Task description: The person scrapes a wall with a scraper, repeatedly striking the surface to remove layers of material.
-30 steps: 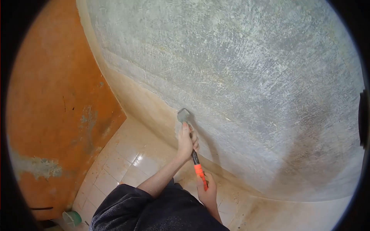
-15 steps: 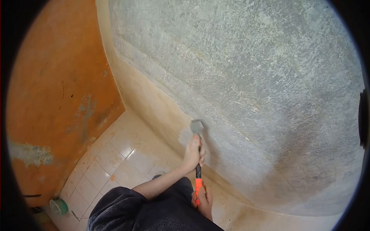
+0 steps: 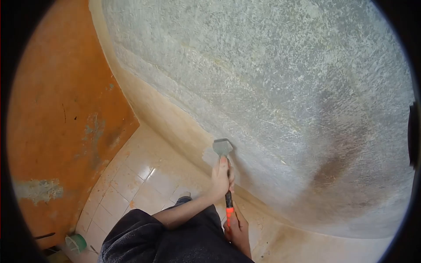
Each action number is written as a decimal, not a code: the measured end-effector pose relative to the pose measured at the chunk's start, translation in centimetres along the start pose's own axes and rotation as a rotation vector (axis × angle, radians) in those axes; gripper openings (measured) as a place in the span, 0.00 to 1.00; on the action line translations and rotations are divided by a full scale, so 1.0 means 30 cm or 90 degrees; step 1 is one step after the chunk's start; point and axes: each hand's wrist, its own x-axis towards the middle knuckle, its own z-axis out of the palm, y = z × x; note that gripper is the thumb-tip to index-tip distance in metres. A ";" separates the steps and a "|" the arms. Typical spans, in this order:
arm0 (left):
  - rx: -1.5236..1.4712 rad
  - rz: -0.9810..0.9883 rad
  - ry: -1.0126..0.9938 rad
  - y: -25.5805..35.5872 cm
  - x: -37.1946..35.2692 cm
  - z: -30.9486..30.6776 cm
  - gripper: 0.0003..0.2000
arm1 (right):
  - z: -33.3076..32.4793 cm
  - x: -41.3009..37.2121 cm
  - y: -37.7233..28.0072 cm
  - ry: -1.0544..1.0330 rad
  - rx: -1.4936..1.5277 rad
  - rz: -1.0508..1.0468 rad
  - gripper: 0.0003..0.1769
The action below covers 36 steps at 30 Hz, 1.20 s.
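A long-handled scraper point(image 3: 222, 147) has a wide grey blade and a black and orange handle. Its blade lies at the wall, near the ragged border between grey surface and tan coating. My left hand point(image 3: 220, 177) is wrapped round the upper handle just below the blade, thumb pointing toward it. Lower down, my right hand point(image 3: 237, 229) grips the orange end of the handle close to my body. The grey wall point(image 3: 280, 87) is mottled and scratched, with a smooth tan strip point(image 3: 169, 107) along its lower edge.
To the left stands an orange wall point(image 3: 52, 87) with worn grey patches. Dusty floor tiles point(image 3: 131, 175) with orange crumbs lie below it. A green tub point(image 3: 76, 243) sits at the lower left, and a shoe point(image 3: 186, 194) shows beneath me.
The scraper blade has shifted slightly left and shows broader now. Both hands have moved a little downward, still holding the handle. The whole view has shifted slightly.
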 end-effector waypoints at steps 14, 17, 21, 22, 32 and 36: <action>-0.060 0.006 0.009 0.039 0.023 -0.019 0.21 | 0.048 0.005 -0.103 -0.015 -0.009 0.008 0.27; -0.026 0.009 0.000 -0.011 0.001 0.002 0.21 | 0.030 -0.013 -0.046 -0.005 0.016 -0.012 0.27; -0.015 0.011 0.029 0.014 0.022 -0.017 0.21 | 0.015 0.029 -0.046 -0.046 0.023 -0.015 0.26; -0.027 0.036 0.048 0.044 0.055 -0.042 0.21 | 0.035 0.059 -0.070 -0.040 0.025 -0.015 0.26; -0.033 -0.021 -0.004 0.059 0.024 -0.037 0.22 | 0.068 0.017 -0.080 -0.060 -0.013 -0.021 0.28; -0.075 0.011 -0.003 0.042 0.032 -0.055 0.21 | 0.065 0.022 -0.073 -0.068 -0.044 -0.003 0.29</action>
